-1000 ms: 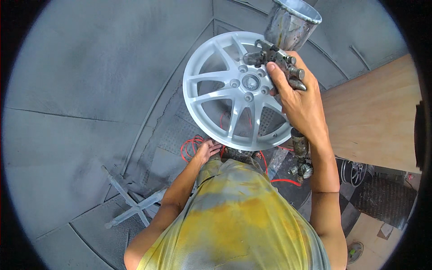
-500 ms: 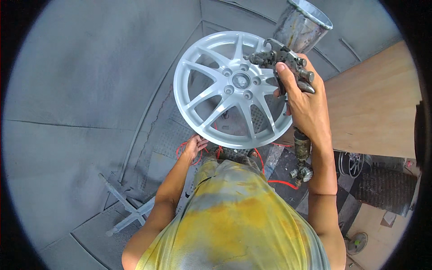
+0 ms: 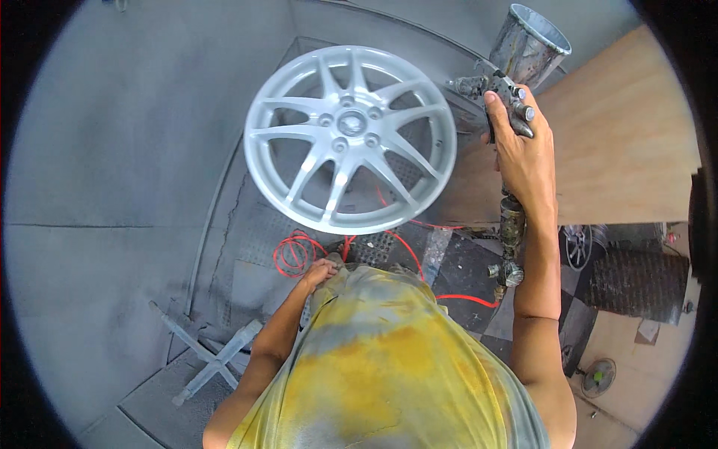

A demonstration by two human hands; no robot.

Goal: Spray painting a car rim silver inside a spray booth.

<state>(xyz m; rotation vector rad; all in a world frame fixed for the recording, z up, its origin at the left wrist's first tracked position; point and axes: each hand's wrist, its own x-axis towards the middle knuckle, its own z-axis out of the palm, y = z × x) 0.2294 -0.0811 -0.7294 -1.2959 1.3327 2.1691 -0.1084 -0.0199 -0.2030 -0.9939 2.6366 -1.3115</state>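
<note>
My right hand [image 3: 520, 142] is wrapped round a stained metal spray gun [image 3: 493, 90], whose cup [image 3: 531, 45] stands on top. Its nozzle points left and sits just beyond the wheel's upper right rim. The glossy silver-white alloy wheel [image 3: 258, 161] is face up in front of me, with pairs of slim spokes round a hub and several bolt holes; what supports it is hidden. Near my trousers hangs my left hand [image 3: 320, 272], its fingers curled together and nothing visible in them. Below the gun's grip is a metal fitting [image 3: 511, 224] joined to a red hose [image 3: 471, 299].
More red hose [image 3: 293, 254] lies coiled on the floor below the wheel. A dusty cross-shaped stand [image 3: 213, 359] is at lower left, beside the grey wall [image 3: 112, 150]. On the right are a wooden panel [image 3: 613, 142], another wheel [image 3: 577, 245], a dark mat [image 3: 636, 284] and a fan [image 3: 598, 378].
The spray gun has moved right, from over the wheel to past its rim. The wheel sits further left in view and its spokes have turned. My left hand has drawn in and curled.
</note>
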